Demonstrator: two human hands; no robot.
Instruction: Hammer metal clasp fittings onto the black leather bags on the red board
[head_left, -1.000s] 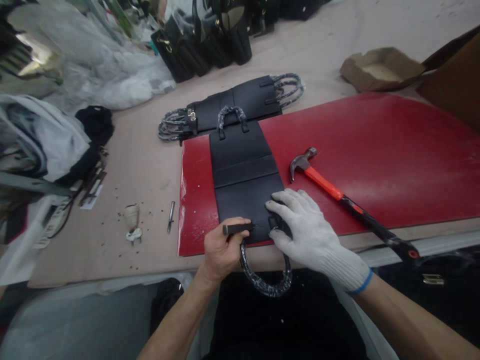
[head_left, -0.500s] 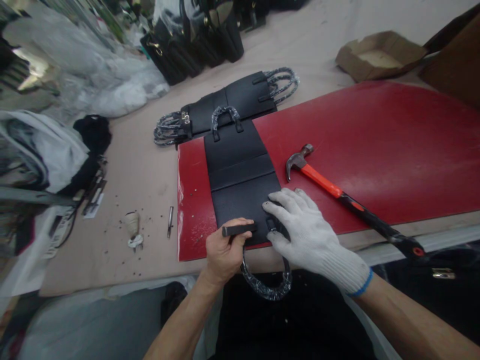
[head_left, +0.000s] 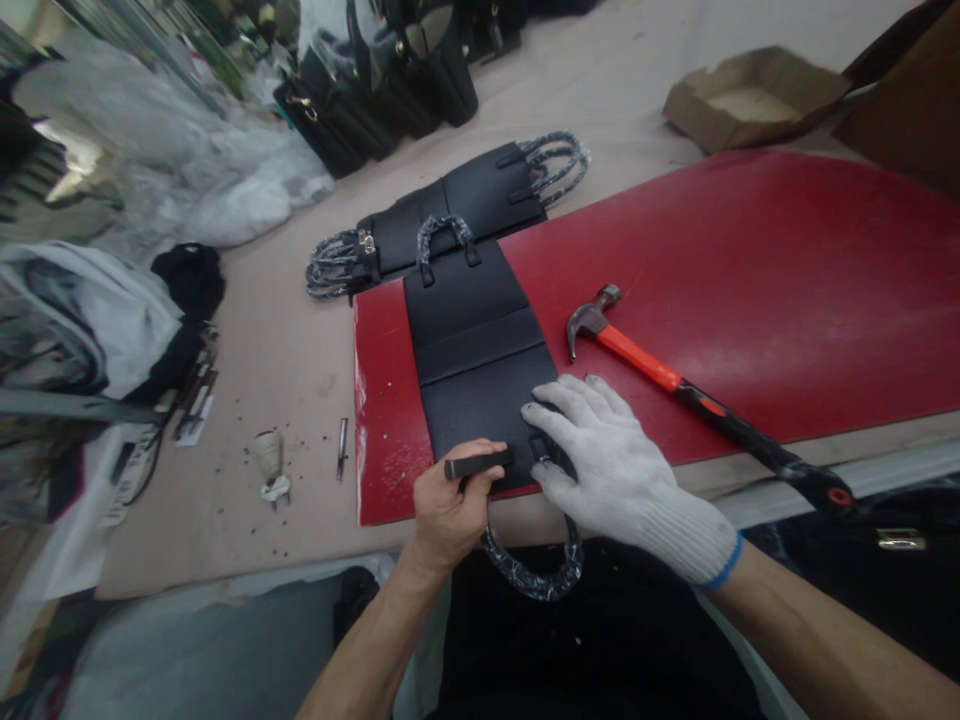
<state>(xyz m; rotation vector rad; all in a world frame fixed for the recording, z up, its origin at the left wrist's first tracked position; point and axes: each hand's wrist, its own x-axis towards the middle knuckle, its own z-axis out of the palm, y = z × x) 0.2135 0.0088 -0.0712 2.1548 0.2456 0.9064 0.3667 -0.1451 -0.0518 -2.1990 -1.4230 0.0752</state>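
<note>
My left hand (head_left: 454,505), bare, is closed round a dark metal tool (head_left: 476,463) held over the near edge of a black leather panel (head_left: 480,350). My right hand (head_left: 615,465), in a white knit glove, lies with fingers spread on the panel's near right corner, beside a handle tab. A wrapped handle (head_left: 536,580) loops down from that near edge, past the table's edge. Another wrapped handle (head_left: 446,235) stands at the panel's far end. The panel lies on a red board (head_left: 750,290).
A claw hammer (head_left: 637,358) with an orange and black handle lies right of my gloved hand. Behind the panel are stacked black bag pieces (head_left: 457,205). A metal punch (head_left: 342,450) and a thread cone (head_left: 267,455) lie left. An open cardboard box (head_left: 757,100) stands far right.
The view has shifted slightly, so the surroundings sit a little differently in the picture. Both hands keep their hold and place on the panel.
</note>
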